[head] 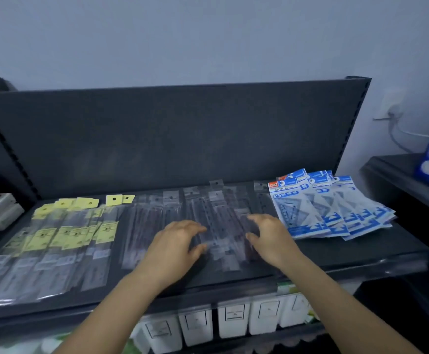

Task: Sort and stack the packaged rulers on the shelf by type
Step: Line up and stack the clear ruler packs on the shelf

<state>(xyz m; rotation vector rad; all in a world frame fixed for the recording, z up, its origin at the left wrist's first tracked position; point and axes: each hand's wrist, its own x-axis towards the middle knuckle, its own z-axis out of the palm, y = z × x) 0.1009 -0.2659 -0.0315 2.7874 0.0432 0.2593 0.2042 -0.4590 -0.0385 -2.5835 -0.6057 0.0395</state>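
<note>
Left hand, right hand, clear ruler packs between (blurred)
</note>
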